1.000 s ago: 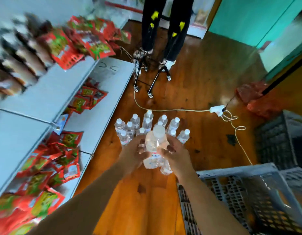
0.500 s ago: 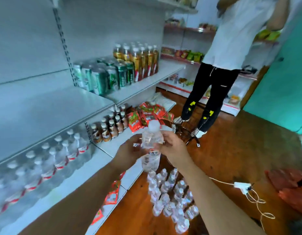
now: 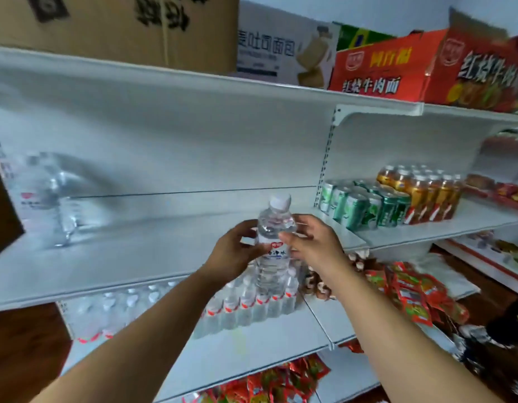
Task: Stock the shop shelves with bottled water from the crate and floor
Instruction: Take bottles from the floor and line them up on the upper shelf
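We'd raised the clear plastic white-capped water bottle (image 3: 271, 251) up to the white metal shelf (image 3: 121, 257) at 12 o'clock. Fingers of left hand (image 3: 233, 255) & right hand (image 3: 313, 245) wrapped it, prob. ready to place.

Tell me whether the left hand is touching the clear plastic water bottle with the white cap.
Touching. The head view shows the left hand curled round the side of the clear plastic water bottle, with no gap between them.
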A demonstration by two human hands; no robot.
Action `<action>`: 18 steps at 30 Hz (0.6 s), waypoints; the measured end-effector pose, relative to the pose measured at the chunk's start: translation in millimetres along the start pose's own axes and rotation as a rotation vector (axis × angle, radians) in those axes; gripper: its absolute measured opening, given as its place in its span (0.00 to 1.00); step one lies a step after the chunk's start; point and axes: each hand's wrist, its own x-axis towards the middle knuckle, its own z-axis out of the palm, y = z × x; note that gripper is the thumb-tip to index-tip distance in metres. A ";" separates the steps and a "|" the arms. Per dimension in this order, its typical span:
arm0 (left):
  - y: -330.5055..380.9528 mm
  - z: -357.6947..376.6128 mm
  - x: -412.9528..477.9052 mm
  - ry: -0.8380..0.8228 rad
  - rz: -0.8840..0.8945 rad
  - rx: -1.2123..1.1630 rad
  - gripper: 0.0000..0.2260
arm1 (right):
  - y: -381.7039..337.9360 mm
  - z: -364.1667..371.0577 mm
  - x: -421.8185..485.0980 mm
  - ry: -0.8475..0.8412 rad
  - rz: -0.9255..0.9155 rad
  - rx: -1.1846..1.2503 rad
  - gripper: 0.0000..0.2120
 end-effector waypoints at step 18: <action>-79.6 -290.9 30.4 0.551 -0.183 0.116 0.14 | -15.1 325.5 164.1 -0.354 0.015 0.111 0.13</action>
